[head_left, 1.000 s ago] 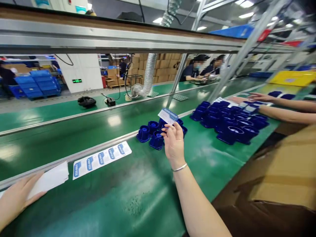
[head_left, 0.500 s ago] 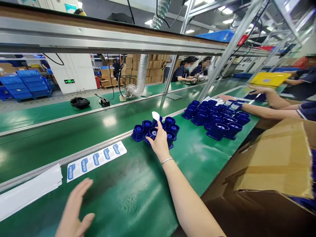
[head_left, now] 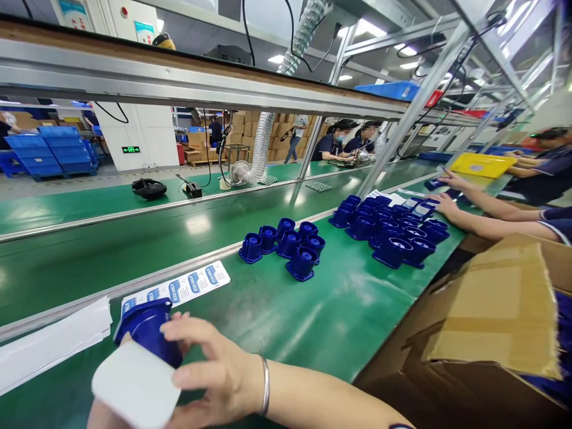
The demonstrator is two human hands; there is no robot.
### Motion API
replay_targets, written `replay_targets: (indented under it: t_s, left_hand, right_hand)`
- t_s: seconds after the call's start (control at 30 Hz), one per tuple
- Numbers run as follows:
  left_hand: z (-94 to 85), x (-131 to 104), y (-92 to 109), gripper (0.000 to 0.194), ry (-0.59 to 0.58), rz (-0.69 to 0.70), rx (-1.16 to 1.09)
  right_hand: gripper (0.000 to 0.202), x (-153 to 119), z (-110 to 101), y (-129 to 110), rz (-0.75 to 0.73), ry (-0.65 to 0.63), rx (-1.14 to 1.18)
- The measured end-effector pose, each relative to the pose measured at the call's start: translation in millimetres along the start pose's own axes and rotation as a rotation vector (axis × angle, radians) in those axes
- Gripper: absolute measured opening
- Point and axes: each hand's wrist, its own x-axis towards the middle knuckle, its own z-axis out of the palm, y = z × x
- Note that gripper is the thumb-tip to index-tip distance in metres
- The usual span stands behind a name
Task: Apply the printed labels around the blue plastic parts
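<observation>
A blue plastic flanged housing (head_left: 149,328) is held tilted above the table at lower left. My left hand (head_left: 105,415) is mostly hidden behind a white label with rounded corners (head_left: 136,384); it appears closed around the housing from below. My right hand (head_left: 218,372), with a metal bracelet on its wrist, comes in from the right. Its upper fingers lie against the housing, and a lower finger meets the label's right edge. The printed label sheet (head_left: 196,281) lies partly behind the housing. Several more blue housings (head_left: 301,263) stand on the green table (head_left: 330,322).
White paper strips (head_left: 53,345) lie at left along the metal rail. A larger group of blue housings (head_left: 393,250) stands at right, near a co-worker's hands (head_left: 447,205). An open cardboard box (head_left: 491,304) stands at the table's right edge. A shelf beam (head_left: 201,89) crosses overhead.
My right hand has moved from the housings to the lower left, with the white label beside it. One housing has left the group and is now between my hands. The camera view has shifted slightly.
</observation>
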Motion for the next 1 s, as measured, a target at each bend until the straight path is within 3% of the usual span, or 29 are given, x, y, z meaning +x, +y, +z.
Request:
replay_targets:
  t_s: [0.1,0.17,0.27,0.33,0.5,0.63,0.8,1.0]
  left_hand:
    - [-15.4,-4.1,0.7,0.066,0.272,-0.024,-0.123]
    - [-17.2,-6.8,-4.9,0.07,0.357,-0.038,-0.19]
    - [-14.1,-9.1,-16.6,0.061,0.287,-0.094,-0.233]
    - [-11.6,-9.9,-23.2,0.052,0.237,-0.117,-0.242]
    - [-10.3,-13.0,-31.8,0.049,0.216,-0.16,-0.271]
    - [-11.3,-15.7,-33.3,0.044,0.191,-0.176,-0.273]
    - [-9.3,-17.1,-32.0,0.048,0.13,-0.172,-0.279]
    - [-2.9,-19.4,-32.2,0.052,0.158,-0.144,-0.2]
  right_hand:
    - [0.029,5.0,-2.9,-4.0,0.397,0.21,0.182]
    - [0.027,1.2,-3.4,-1.9,0.732,0.349,0.418]
    - [0.041,-13.5,-0.2,5.8,1.119,0.505,0.754]
    - [0.044,-23.2,1.1,10.0,1.246,0.531,0.846]
    - [0.053,-31.6,-3.8,10.4,1.383,0.462,0.877]
    - [0.033,-33.3,-6.3,5.5,1.455,0.387,0.881]
    - [0.032,-35.2,-5.9,-3.0,1.483,0.33,0.96]
    - [0.034,-34.9,-2.0,-12.4,1.461,0.217,0.926]
